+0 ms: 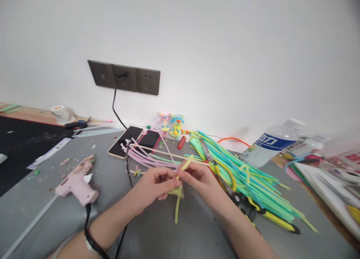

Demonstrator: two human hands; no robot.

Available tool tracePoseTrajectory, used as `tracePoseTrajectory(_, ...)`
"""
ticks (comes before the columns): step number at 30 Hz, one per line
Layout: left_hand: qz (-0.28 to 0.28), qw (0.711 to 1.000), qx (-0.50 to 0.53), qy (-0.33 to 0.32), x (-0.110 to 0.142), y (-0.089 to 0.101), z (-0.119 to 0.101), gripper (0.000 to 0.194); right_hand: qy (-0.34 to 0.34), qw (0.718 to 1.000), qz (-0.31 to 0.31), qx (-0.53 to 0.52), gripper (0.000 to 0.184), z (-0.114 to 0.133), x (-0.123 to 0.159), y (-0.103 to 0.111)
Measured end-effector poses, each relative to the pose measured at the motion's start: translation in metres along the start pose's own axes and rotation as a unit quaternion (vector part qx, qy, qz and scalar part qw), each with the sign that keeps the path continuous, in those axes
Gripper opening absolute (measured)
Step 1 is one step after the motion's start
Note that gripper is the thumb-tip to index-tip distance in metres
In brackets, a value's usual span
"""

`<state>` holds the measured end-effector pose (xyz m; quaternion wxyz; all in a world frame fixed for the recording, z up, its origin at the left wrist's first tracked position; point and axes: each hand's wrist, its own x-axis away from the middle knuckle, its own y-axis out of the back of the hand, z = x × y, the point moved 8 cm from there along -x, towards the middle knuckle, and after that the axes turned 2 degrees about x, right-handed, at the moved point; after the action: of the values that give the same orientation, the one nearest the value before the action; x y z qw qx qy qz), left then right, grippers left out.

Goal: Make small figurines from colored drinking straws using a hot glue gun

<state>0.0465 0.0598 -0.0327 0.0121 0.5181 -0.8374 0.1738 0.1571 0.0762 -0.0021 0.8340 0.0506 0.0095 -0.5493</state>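
Over the middle of the grey table, my left hand pinches a bent yellow pipe cleaner between thumb and fingers. My right hand grips the same piece from the other side, close to the left fingertips. One end sticks up above the fingers and another hangs down; the folded part between is partly hidden and blurred. Right of my right hand lies a thick bundle of green, yellow and blue pipe cleaners. Scissors with yellow handles rest on it, beside yellow-and-black pliers. Pink pipe cleaners lie beyond my left hand.
A pink glue gun lies at left, its black cord passing by my left forearm. Two phones, small pipe-cleaner figures and a red lighter sit near the wall. A large bottle stands at right.
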Motion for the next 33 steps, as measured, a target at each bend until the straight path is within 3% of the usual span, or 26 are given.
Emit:
tracePoseTrajectory(6,0.03,0.998,0.038,0.029,0.002,-0.006,0.004,0.037,-0.019,1.0,0.022,-0.012,0.033,-0.001,0.001,-0.005)
tracePoseTrajectory(15,-0.014,0.997,0.071,-0.008,0.0,0.0,-0.005,0.041,0.0,0.994,0.083,-0.072,0.04,-0.002,0.004,-0.017)
tracePoseTrajectory(21,0.035,0.998,0.047,0.007,0.002,-0.007,-0.002,0.039,-0.012,0.993,0.072,-0.097,0.026,-0.008,0.004,-0.014)
tracePoseTrajectory(26,0.085,0.995,0.044,0.015,0.004,-0.017,-0.003,0.038,0.0,0.977,0.135,-0.163,0.038,0.0,0.006,-0.017)
tracePoseTrajectory(31,0.073,0.993,0.087,0.029,0.004,-0.015,-0.002,0.036,0.027,0.977,0.151,-0.15,0.053,0.004,0.008,-0.016)
tracePoseTrajectory(33,0.059,0.993,0.1,0.031,0.003,-0.012,-0.001,0.035,0.025,0.982,0.139,-0.123,0.051,0.003,0.008,-0.016)
